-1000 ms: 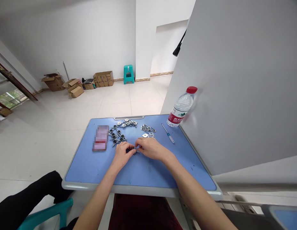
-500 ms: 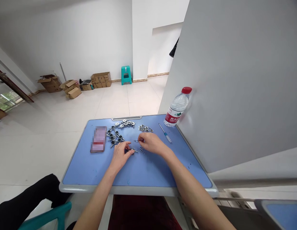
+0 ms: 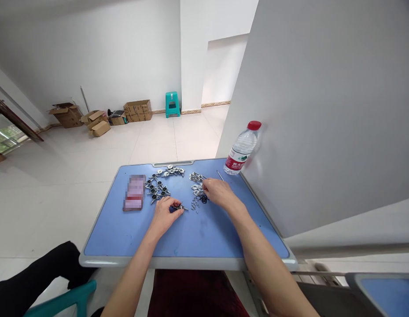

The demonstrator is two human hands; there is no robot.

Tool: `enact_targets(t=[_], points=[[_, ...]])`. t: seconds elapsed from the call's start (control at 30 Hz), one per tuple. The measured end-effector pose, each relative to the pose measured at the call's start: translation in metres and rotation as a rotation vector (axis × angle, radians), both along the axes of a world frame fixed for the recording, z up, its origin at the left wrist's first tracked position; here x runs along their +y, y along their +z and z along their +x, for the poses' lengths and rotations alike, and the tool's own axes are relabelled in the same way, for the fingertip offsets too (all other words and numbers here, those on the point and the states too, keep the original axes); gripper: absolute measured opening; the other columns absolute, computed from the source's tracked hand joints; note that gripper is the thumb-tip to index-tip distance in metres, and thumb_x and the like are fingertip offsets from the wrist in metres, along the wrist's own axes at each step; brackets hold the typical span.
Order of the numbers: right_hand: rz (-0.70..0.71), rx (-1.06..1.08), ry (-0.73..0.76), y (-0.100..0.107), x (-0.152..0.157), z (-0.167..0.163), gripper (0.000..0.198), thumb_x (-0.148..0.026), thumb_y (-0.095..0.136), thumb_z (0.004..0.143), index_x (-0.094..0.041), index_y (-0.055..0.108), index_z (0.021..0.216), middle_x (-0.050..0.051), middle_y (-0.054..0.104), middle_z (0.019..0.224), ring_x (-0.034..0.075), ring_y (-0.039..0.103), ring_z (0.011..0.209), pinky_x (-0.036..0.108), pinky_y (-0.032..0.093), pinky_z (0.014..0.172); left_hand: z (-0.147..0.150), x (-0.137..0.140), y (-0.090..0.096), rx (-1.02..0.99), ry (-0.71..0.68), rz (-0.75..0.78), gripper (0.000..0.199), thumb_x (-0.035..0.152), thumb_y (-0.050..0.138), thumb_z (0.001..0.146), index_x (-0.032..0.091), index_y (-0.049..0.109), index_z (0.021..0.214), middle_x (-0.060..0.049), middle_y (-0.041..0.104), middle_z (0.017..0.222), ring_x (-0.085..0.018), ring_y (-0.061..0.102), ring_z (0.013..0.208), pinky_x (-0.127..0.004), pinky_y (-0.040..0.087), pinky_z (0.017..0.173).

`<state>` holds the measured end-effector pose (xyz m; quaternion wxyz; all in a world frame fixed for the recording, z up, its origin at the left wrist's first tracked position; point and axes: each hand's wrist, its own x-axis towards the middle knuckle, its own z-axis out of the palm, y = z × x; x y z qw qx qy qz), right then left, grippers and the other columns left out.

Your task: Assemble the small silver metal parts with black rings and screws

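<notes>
My left hand (image 3: pixel 164 215) rests low over the middle of the desk, its thumb and fingers closed on a small metal fitting (image 3: pixel 181 208) with a thin pin sticking out to the right. Farther right, my right hand (image 3: pixel 218 191) is closed with curled fingers beside flat metal plates (image 3: pixel 197 188); whatever its fingertips hold is hidden. Below them lie black rubber rings (image 3: pixel 203 199) and several tiny metal screws or nuts (image 3: pixel 194 204). A screwdriver (image 3: pixel 220 175) shows only its shaft, the handle covered by my right hand. Oval metal loops (image 3: pixel 195 177) lie just behind the plates.
Several metal fittings with black round centres (image 3: pixel 153 190) lie left of centre, with silver flanged parts (image 3: pixel 171 171) behind. A phone (image 3: pixel 134 193) lies at the left. A water bottle (image 3: pixel 241 149) stands by the partition (image 3: pixel 323 110). Another person's black-clad leg (image 3: pixel 39 275) is at lower left.
My right hand has moved right, away from the left hand, uncovering the plates and black rings and covering the screwdriver's handle. My left hand stays on the fitting.
</notes>
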<state>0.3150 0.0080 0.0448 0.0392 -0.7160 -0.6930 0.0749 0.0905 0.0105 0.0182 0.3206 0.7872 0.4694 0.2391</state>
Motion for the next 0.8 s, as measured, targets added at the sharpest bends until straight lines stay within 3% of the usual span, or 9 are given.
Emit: enact_targets(t=[0.2,0.37,0.6,0.8], points=[[0.091,0.21,0.2,0.002,-0.006,-0.015,0.028,-0.013,0.052,0.089,-0.023,0.067,0.111,0.006,0.068,0.11,0.017,0.064,0.085,0.025,0.036,0.067,-0.001,0.001,0.001,-0.003,-0.006,-0.024,0.009,0.023,0.065,0.078,0.022,0.068,0.087,-0.003,0.067,0.092,-0.023,0.058,0.098,-0.037,0.04,0.09],[0.092,0.231,0.404,-0.002,-0.01,-0.038,0.029,-0.01,0.052,0.088,-0.023,0.068,0.107,0.004,0.068,0.104,0.015,0.062,0.079,0.025,0.034,0.065,-0.001,0.002,-0.001,-0.017,-0.024,-0.018,0.011,0.022,0.066,0.077,0.022,0.069,0.087,-0.002,0.066,0.092,-0.023,0.058,0.096,-0.037,0.038,0.09],[0.073,0.172,0.425,-0.004,-0.009,-0.044,0.022,-0.01,0.05,0.089,-0.02,0.069,0.095,0.005,0.068,0.096,0.014,0.06,0.074,0.025,0.027,0.057,-0.002,0.003,-0.003,-0.056,-0.014,-0.013,0.009,0.02,0.066,0.076,0.022,0.068,0.085,-0.002,0.065,0.088,-0.022,0.057,0.093,-0.035,0.039,0.085],[0.122,0.282,0.442,-0.003,-0.009,-0.04,0.02,-0.005,0.054,0.085,-0.018,0.068,0.087,0.003,0.069,0.091,0.013,0.058,0.071,0.024,0.029,0.06,-0.001,0.001,-0.003,-0.114,0.01,-0.02,0.01,0.02,0.068,0.074,0.022,0.068,0.083,-0.001,0.065,0.085,-0.021,0.057,0.088,-0.033,0.042,0.081]])
